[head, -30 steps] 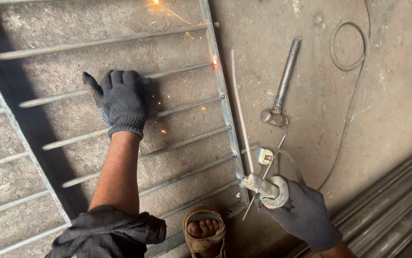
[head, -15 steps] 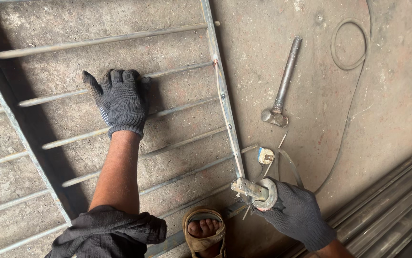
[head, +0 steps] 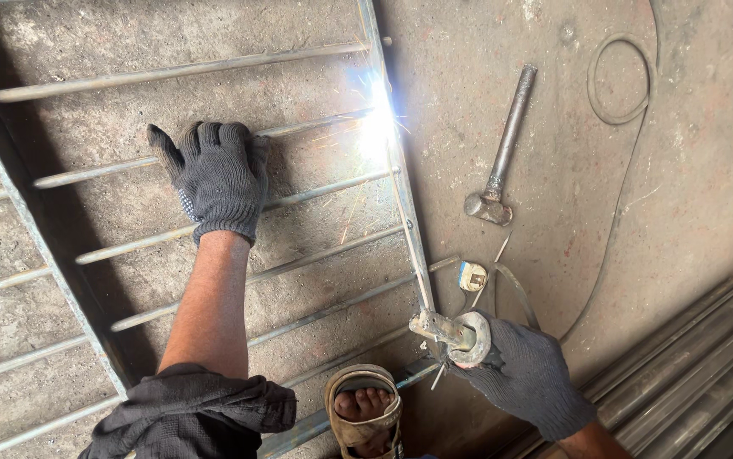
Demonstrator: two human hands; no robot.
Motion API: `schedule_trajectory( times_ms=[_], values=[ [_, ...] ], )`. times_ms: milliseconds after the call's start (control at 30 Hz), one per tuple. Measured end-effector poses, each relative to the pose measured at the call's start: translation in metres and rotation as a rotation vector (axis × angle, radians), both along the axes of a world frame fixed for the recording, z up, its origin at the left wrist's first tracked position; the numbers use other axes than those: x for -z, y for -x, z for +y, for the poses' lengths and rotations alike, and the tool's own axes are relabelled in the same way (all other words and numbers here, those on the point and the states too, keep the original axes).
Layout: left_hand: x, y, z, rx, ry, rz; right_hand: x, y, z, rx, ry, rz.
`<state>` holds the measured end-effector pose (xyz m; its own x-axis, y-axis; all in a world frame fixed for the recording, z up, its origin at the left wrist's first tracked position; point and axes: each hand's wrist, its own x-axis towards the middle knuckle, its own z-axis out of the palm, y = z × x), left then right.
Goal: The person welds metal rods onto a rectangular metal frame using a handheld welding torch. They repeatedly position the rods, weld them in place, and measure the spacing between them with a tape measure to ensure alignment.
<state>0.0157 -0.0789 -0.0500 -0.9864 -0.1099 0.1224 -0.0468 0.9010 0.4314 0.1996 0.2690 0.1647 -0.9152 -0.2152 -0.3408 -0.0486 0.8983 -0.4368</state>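
Right hand (head: 526, 374), dark knit glove, grip closed round the electrode holder (head: 454, 330) low in the view, just beside the sandalled foot (head: 365, 410). From the holder a thin welding rod (head: 400, 183) runs up and slightly left, its long axis lying almost along the grille's right-hand upright (head: 413, 234). The rod's far tip sits in the bright arc (head: 376, 127), where a crossbar (head: 315, 127) meets that upright. So the work point lies well up-frame from the right grip, a full rod's length off. Left hand (head: 213, 180), gloved, lies flat and spread, fingers open, palm pressed on the same crossbar and the one below; it holds nothing, only bears down. It is the nearer hand to the arc, off to its left. A hammer (head: 500, 149) lies apart on the concrete floor (head: 681, 195), right of the upright.
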Motion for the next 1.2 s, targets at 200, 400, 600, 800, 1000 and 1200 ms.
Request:
schedule_trajectory(
  times_ms=[200, 400, 600, 800, 1000, 1200],
  values=[
    [-0.008, -0.002, -0.002, 0.007, -0.069, -0.020, -0.009, 0.005, -0.007, 0.047, -0.022, 0.012],
    [0.002, -0.001, -0.003, 0.012, -0.006, -0.048, -0.016, 0.012, -0.017, 0.052, 0.030, 0.008],
    [0.018, -0.002, -0.004, 0.013, 0.102, 0.013, -0.026, 0.011, -0.015, -0.022, 0.027, 0.024],
    [0.016, -0.001, -0.002, -0.011, 0.075, 0.005, -0.018, 0.008, -0.012, 0.022, -0.032, -0.005],
    [0.011, -0.001, -0.002, 0.016, -0.073, -0.024, -0.014, 0.006, -0.010, 0.031, -0.002, 0.003],
    [0.010, -0.001, -0.001, 0.009, 0.017, 0.058, -0.009, 0.004, -0.003, 0.024, 0.004, -0.005]
  ],
)
